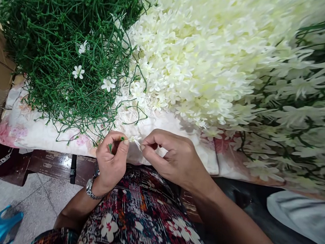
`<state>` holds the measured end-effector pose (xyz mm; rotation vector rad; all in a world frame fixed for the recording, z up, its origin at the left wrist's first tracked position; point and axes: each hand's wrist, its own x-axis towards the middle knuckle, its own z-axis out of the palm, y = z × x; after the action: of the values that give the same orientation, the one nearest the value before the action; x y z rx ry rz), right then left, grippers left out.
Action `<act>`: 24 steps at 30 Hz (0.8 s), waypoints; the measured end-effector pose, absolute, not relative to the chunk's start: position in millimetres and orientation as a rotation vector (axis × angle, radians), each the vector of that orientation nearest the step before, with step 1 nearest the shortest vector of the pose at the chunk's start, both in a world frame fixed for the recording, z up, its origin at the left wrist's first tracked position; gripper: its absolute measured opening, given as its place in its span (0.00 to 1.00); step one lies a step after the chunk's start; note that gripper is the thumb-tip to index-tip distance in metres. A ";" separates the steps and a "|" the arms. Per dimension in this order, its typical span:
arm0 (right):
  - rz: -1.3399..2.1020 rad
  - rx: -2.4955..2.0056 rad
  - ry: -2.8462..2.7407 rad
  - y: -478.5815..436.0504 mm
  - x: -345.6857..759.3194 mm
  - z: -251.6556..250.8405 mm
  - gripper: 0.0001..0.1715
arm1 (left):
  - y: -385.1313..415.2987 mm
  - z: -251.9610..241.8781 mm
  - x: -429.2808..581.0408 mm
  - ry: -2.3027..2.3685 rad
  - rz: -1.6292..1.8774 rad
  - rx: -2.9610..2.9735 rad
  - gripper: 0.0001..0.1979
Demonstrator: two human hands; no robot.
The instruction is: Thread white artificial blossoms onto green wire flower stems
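Note:
My left hand (112, 157), with a metal watch on its wrist, is closed in a pinch on a small green plastic stem (122, 138). White stamen threads (134, 139) stick out from the stem tip toward my right hand (168, 156). The thumb and forefinger of that hand are pinched together at the ends of the threads. Just beyond my hands, loose white threads (125, 111) lie on a flowered cloth (45, 128). A heap of green plastic stems (72, 37) is at the far left, with a few white flowers (78, 72) on top.
A large pile of cream artificial petals (188, 59) spreads across the middle and right. Finished-looking white flowers on green stems (290, 115) lie at the right edge. A cardboard box (1, 63) stands at the left. A blue plastic object (4, 223) is on the floor.

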<state>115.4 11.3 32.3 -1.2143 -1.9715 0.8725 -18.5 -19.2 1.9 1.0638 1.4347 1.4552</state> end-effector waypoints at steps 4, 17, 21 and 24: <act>0.889 -1.269 -1.953 10.1 116.5 30.1 0.06 | -21.5 4.1 -18.1 1.448 1.428 1.255 0.01; 0.855 -1.263 -1.946 5.7 118.9 25.9 0.06 | -20.8 5.4 -23.3 1.347 1.354 1.577 0.05; 0.642 -1.234 -1.944 2.0 116.0 24.5 0.04 | -20.8 1.1 -23.0 1.256 1.375 1.242 0.03; 0.477 -1.242 -1.958 -1.3 112.4 21.4 0.03 | -20.4 0.7 -19.9 1.166 1.349 0.989 0.01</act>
<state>112.4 -1.3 21.4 -1.2423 -1.9581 0.4767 -19.9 -20.4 0.7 0.9889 1.1657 1.3489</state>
